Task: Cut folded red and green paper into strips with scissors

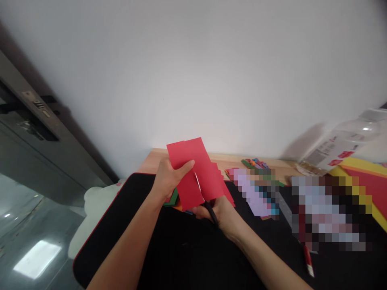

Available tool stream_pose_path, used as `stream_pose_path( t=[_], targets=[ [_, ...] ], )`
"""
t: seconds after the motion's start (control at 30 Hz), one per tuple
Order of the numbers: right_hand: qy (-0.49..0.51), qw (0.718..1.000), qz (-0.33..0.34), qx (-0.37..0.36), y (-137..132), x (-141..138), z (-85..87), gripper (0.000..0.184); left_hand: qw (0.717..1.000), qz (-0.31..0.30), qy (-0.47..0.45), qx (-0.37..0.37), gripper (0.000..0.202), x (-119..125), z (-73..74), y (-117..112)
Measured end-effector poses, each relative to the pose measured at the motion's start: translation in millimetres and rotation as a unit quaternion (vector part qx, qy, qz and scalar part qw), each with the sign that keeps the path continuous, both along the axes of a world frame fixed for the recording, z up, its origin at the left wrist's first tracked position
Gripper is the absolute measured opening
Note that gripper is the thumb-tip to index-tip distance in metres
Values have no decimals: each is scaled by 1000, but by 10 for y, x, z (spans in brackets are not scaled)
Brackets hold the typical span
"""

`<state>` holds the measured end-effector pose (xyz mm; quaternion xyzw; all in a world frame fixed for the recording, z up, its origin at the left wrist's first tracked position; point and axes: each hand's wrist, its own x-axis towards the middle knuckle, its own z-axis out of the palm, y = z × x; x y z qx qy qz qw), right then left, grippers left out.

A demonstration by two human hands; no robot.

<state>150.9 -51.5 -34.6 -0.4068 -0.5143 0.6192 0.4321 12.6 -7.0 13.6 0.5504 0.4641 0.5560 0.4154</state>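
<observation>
Right now, we are pinching the red paper [207, 169] in our left hand [173, 177], the thumb lying across its face and most of the fingers hiding behind it. Our right hand [223, 215] is gripping the black-handled scissors [211, 212] at the paper's near edge, with 1 pale sliver showing up the middle; we are not managing to tell whether that is blade or open slit. The paper is sitting over the far edge of the black mat [181, 257], between our 2 hands, and more red sheets are peeking out behind its right side.

For a clean cut, we should be holding the paper taut close to the line and letting the left hand do the steering, while the right hand is pointing the blades straight. Longer, even strokes would probably be leaving fewer ragged steps than short snips. Our left thumb is resting near the top of the sliver, so we should be sliding it aside before the tips are reaching that far. We should also be checking that no loose sheet is straying between the blades.
</observation>
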Motion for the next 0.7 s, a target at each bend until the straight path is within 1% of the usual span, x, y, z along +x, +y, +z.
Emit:
stream_pose_path(
  t=[0.1, 0.23, 0.37, 0.53, 0.7],
  targets=[
    [-2, 1000, 3, 2, -1, -1, -1, 42, 1000, 1, 7, 4, 22, -1, 5, 0],
    [-22, 1000, 20, 0, 6, 8, -1, 40, 1000, 7, 16, 7, 22, -8, -2, 5],
    [-28, 1000, 14, 4, 17, 16, -24, 40, 1000, 12, 25, 10, 23, -7, -6, 8],
    [-16, 1000, -6, -14, 13, 12, -21, 46, 1000, 10, 19, 1, 25, -1, -13, 9],
    [-31, 999, -14, -19, 13, 1, -7, 40, 1000, 7, 24, -10, 29, -20, -33, 18]
  ],
)
